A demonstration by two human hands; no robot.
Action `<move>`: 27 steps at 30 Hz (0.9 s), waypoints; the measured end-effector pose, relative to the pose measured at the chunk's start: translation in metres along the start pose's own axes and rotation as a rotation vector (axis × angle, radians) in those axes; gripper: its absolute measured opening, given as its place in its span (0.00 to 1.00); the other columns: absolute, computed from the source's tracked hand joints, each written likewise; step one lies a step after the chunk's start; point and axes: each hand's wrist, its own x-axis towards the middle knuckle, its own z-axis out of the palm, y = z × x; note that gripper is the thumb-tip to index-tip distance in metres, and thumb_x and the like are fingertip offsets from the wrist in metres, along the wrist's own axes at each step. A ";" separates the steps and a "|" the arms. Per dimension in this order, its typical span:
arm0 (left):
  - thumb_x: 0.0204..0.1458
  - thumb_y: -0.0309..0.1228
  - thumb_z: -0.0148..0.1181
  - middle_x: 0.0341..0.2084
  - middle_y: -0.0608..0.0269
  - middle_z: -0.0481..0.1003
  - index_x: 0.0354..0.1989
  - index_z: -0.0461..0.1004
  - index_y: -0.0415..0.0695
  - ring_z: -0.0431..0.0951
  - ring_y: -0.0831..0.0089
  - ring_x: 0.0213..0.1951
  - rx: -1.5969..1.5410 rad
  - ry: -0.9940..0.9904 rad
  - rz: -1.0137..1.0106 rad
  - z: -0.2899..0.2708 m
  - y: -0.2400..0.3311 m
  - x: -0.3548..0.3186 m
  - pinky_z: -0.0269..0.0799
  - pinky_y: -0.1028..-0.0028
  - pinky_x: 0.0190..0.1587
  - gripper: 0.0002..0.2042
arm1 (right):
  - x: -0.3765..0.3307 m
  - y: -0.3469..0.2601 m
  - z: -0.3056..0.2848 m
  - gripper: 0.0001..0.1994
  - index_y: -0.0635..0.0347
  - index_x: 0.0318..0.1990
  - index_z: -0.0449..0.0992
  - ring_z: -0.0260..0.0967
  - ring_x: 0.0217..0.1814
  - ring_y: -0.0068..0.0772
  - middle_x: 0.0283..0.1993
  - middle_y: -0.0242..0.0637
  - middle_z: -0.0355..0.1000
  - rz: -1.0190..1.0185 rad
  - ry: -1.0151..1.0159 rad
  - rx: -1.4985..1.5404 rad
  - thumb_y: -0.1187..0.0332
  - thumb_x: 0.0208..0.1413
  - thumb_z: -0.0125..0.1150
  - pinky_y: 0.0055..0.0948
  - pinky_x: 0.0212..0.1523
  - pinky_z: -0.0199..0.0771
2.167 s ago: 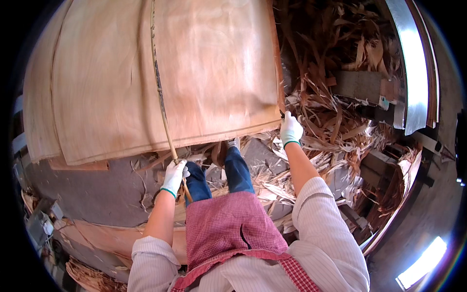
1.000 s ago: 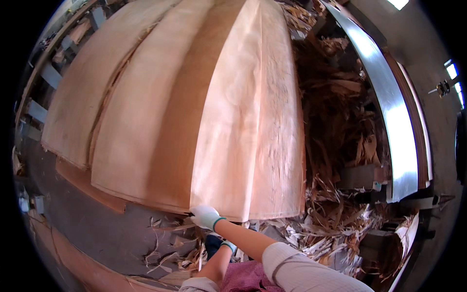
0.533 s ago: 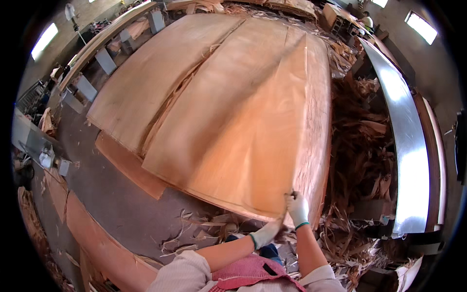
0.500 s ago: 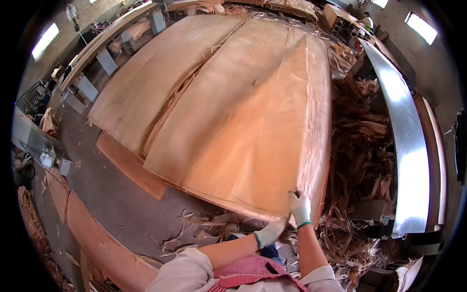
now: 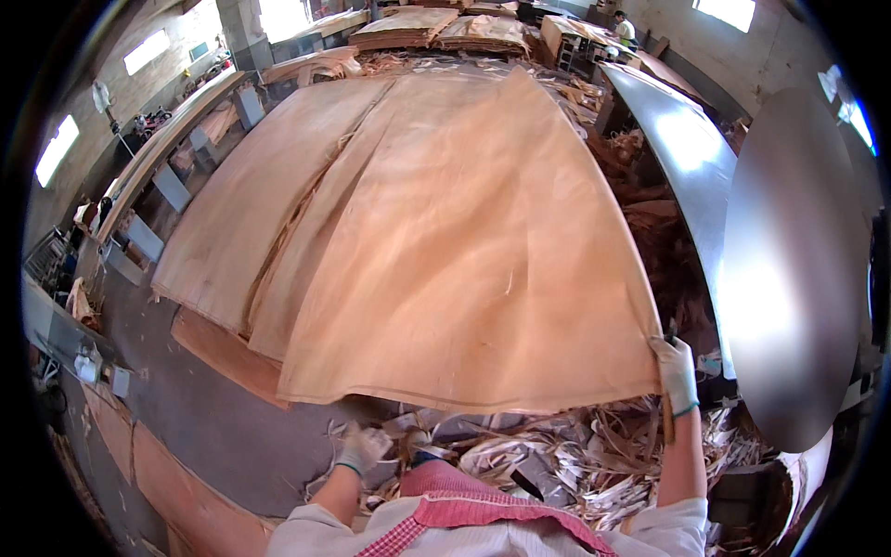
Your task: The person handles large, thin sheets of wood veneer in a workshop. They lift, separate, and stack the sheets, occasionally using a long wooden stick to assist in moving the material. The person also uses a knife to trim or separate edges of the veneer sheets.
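Observation:
A large, thin, tan wood veneer sheet [image 5: 464, 278] spreads in front of me, its surface rippled and its right edge raised. My right hand [image 5: 676, 371], in a white glove with a green cuff, is closed on the sheet's near right corner. A small dark object [image 5: 671, 330] shows at its fingertips, too small to name. My left hand [image 5: 365, 446], gloved too, is just off the sheet's near edge, apart from it; its fingers are smeared by motion. Under the sheet lies a wide stack of veneer [image 5: 269, 176], with a gap running lengthwise between its pieces.
Torn veneer scraps [image 5: 594, 455] litter the floor by my feet. A long shiny metal surface [image 5: 677, 139] runs along the right, and a blurred grey oval [image 5: 794, 269] covers part of it. A rail on blocks [image 5: 172, 190] stands left. A person [image 5: 624, 30] is far back.
My right hand has moved right and up with the sheet's corner, shifting the sheet rightward over the stack's edge. My left hand has moved left, away from the right one. The view has tilted up.

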 end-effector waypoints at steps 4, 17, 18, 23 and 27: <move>0.57 0.56 0.41 0.54 0.58 0.70 0.52 0.69 0.47 0.69 0.60 0.56 1.567 -0.668 0.451 -0.034 0.049 -0.001 0.64 0.52 0.56 0.27 | -0.063 0.023 -0.134 0.11 0.65 0.32 0.77 0.61 0.26 0.15 0.25 0.23 0.69 0.032 0.061 0.024 0.64 0.56 0.60 0.20 0.27 0.61; 0.55 0.63 0.40 0.52 0.61 0.72 0.57 0.69 0.53 0.70 0.60 0.54 2.835 -0.972 0.568 -0.165 0.204 0.212 0.67 0.60 0.53 0.32 | -0.007 0.114 -0.471 0.08 0.61 0.27 0.74 0.60 0.24 0.15 0.22 0.22 0.66 0.013 0.264 -0.159 0.67 0.52 0.59 0.21 0.25 0.62; 0.54 0.60 0.44 0.51 0.64 0.73 0.55 0.70 0.54 0.70 0.63 0.52 2.925 -0.965 0.782 -0.157 0.211 0.235 0.67 0.61 0.50 0.28 | 0.008 0.110 -0.479 0.08 0.61 0.26 0.74 0.60 0.23 0.15 0.21 0.22 0.65 0.026 0.272 -0.129 0.67 0.51 0.59 0.21 0.24 0.61; 0.51 0.42 0.62 0.42 0.75 0.74 0.45 0.73 0.56 0.71 0.76 0.41 3.016 -1.048 1.351 -0.174 0.288 0.380 0.65 0.69 0.38 0.14 | 0.070 0.091 -0.552 0.08 0.61 0.24 0.72 0.57 0.21 0.15 0.21 0.22 0.64 -0.055 0.326 -0.160 0.67 0.50 0.59 0.21 0.21 0.57; 0.52 0.42 0.61 0.45 0.76 0.74 0.46 0.74 0.56 0.71 0.78 0.43 3.001 -0.989 1.410 -0.260 0.358 0.469 0.65 0.69 0.40 0.14 | 0.147 0.155 -0.668 0.09 0.60 0.21 0.70 0.55 0.21 0.15 0.20 0.22 0.62 -0.033 0.419 -0.400 0.68 0.48 0.60 0.22 0.21 0.54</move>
